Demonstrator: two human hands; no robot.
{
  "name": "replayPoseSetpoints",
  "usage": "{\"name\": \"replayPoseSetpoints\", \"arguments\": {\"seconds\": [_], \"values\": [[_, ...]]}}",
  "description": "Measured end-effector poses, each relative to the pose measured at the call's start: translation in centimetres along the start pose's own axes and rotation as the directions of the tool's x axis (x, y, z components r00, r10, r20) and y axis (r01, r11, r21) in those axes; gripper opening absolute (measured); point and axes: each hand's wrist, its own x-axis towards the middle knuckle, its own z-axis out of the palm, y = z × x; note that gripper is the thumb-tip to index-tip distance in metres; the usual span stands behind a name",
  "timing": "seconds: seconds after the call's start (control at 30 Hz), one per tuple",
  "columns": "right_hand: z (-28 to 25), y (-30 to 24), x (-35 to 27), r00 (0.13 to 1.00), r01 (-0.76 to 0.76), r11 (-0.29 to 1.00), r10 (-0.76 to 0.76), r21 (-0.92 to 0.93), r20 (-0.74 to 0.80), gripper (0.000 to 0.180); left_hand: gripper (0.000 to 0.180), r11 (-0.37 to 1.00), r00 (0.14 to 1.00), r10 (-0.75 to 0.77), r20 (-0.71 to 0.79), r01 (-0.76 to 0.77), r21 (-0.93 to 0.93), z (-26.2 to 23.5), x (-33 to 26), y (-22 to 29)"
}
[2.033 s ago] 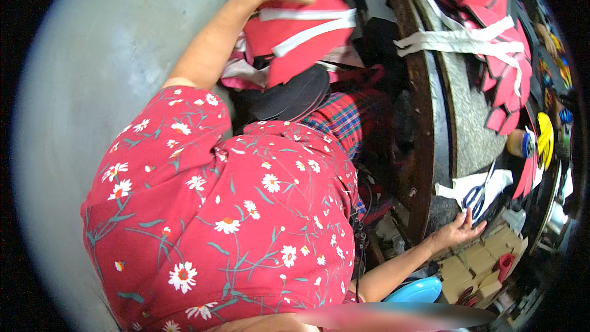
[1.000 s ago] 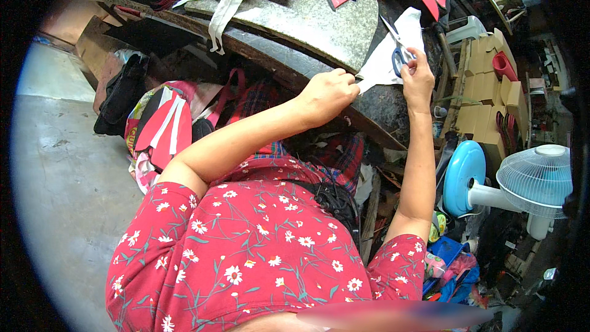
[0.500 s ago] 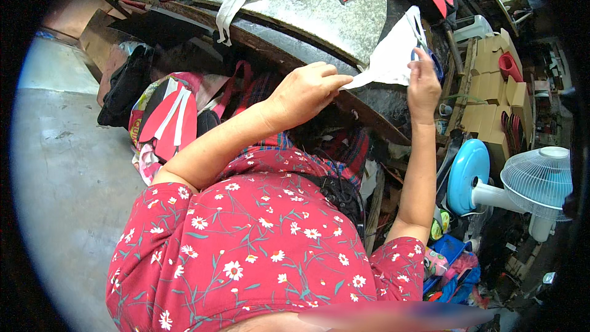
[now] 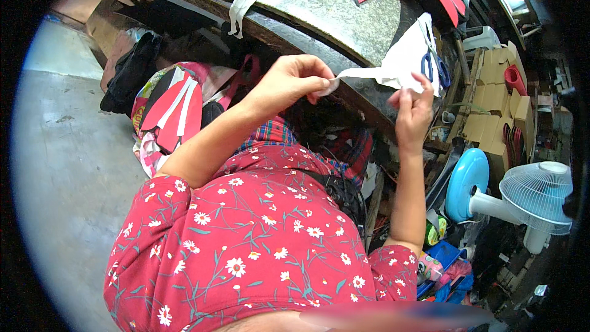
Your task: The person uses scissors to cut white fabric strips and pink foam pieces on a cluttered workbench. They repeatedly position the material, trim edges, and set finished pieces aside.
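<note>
At bench edge (image 4: 364,102): pinched in left hand (image 4: 290,86), white strip (image 4: 359,74), apparently to keep it stretched; near right hand (image 4: 413,112), fingers parted, blue-handled scissors (image 4: 444,75) on white cloth (image 4: 402,58), presumably handy.

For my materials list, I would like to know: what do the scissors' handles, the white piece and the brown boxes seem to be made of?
Scissors' handles: probably plastic, from their smooth, evenly blue look.
White piece: likely thin, matte fabric; its narrow end bends softly near the left hand.
Brown boxes: apparently cardboard, dull, with straight folded edges.
</note>
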Motion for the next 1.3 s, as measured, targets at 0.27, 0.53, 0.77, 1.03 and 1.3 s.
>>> {"name": "replayPoseSetpoints", "arguments": {"seconds": [0.27,0.53,0.77,1.03,1.3], "values": [[3.4,-4.1,0.4,0.958,-0.251,0.481,0.25,0.84,0.142,0.082,0.013,0.788,0.951,-0.122,0.284,0.267,-0.555,3.2,-0.6,-0.1],[2.8,-2.6,3.8,0.986,-0.116,0.265,0.15,0.957,0.078,0.075,0.011,0.793,0.964,-0.108,0.244,0.232,-0.563,2.3,-1.5,0.1],[1.3,-2.9,6.6,0.967,0.008,0.503,0.217,0.864,-0.136,0.089,0.011,0.89,0.998,0.038,0.04,-0.016,-0.455,2.1,-2.1,-0.9],[0.8,-3.8,6.4,0.966,-0.008,0.507,0.227,0.862,-0.124,0.081,0.014,0.994,0.989,0.037,0.145,-0.022,-0.105,1.8,-1.8,-0.7],[-3.8,-1.4,5.6,0.968,-0.023,0.429,0.236,0.903,-0.087,0.065,0.021,0.575,0.82,0.53,0.219,-0.536,0.618,1.2,3.2,0.5]]}}
